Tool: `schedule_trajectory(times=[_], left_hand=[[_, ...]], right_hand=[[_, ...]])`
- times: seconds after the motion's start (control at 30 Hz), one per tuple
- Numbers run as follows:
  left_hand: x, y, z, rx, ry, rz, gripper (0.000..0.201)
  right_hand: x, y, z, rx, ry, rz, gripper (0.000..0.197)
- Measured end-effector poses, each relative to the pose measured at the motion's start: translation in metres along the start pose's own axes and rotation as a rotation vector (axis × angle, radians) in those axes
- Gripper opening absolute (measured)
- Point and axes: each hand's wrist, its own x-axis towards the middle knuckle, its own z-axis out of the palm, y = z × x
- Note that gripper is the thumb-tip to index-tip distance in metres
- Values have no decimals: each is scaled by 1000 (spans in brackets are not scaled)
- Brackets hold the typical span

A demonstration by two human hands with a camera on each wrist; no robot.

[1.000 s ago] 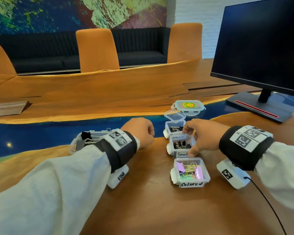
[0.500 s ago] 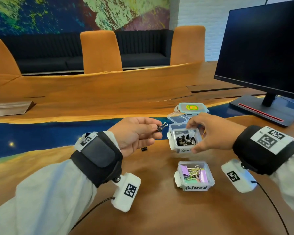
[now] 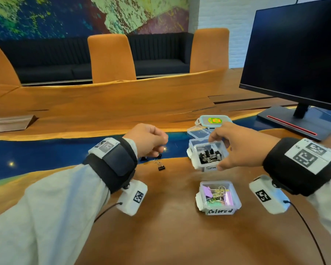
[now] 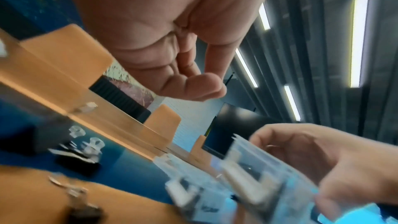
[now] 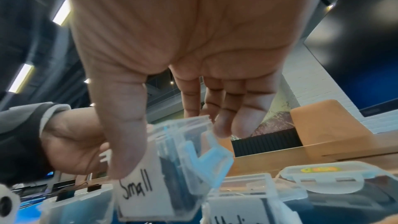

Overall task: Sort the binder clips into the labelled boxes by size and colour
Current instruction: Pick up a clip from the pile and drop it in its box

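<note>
Since half a second ago my left hand (image 3: pixel 148 139) has turned palm-down and dropped toward the table; the clip it held up is no longer visible in its fingers. They are curled together, tips meeting above the loose black clips (image 3: pixel 161 167). Whether they pinch one I cannot tell; the wrist view is blurred and shows nothing between them.

My right hand (image 3: pixel 237 148) holds the Small box (image 3: pixel 208 156) lifted and tilted toward the left, thumb on its labelled front wall, fingers clamped on the far rim. Black clips lie piled inside.

Step in hand, as I judge it: gathering small black clips off the table edge and feeding them into the Small box. Next move calls for a clean pinch on one clip, then a short carry right, over the tilted rim.

Around: the Colored box (image 3: pixel 219 197) sits nearer me with pastel clips in it. A Medium box (image 5: pixel 247 198) stands open behind the Small one, and a lidded container (image 3: pixel 214 120) lies beyond. A monitor (image 3: pixel 294 54) stands far right. Nothing blocks the path between my hands, though tilting further could spill the box.
</note>
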Motion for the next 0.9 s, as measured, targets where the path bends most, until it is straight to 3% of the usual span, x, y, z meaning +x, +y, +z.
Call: schedule_trajectory(times=[0.13,0.23,0.4,0.57,0.7,0.8,0.9], left_hand=[[-2,-8,2,793,-121,16,15],[3,-13,12,1093,-183,35,35],[9,-21,26,1072,-173,22,20],[12,-25,32,1142,-214,25,16],[6,-22,29,1089,-185,46,19],[4,-17,16,697,-124,4,20],[-1,-8,-4,238,-175,-62,24]], right_hand=[[7,7,10,-53,-76,79,76],[8,7,19,-29,-127,104,75],[4,9,23,9,-119,112,73],[-4,4,15,60,-60,59,53],[-1,3,18,-11,-110,83,62],[3,2,21,-52,-172,101,69],[4,3,25,-31,-179,103,71]])
